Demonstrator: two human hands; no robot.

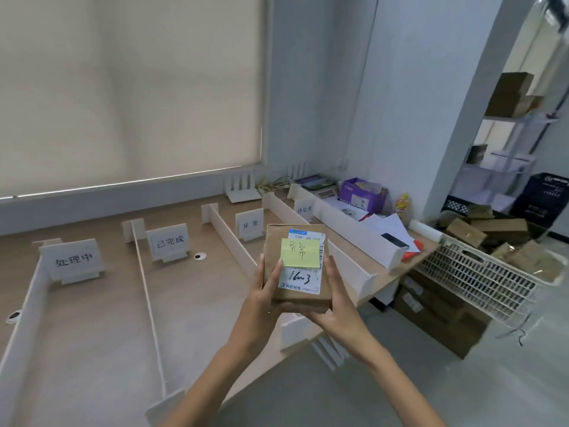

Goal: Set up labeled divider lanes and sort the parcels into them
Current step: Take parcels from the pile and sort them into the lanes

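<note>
You hold a brown parcel (297, 269) up over the near edge of the surface (92, 318), your left hand (261, 295) gripping its left side and your right hand (337, 306) cupping its right side and bottom. A yellow sticky note (301, 253) with handwriting covers part of its white shipping label (303, 280). White dividers (229, 234) split the surface into lanes, each with a standing sign (74, 260) at its far end. A white basket (480, 275) of brown boxes sits to your right.

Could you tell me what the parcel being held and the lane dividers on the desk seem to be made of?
Parcel: probably brown cardboard, matte, with a glossy printed label and a yellow paper sticky note. Dividers: white, rigid, thin sheets, possibly foam board or plastic; matte, straight edges.
</note>
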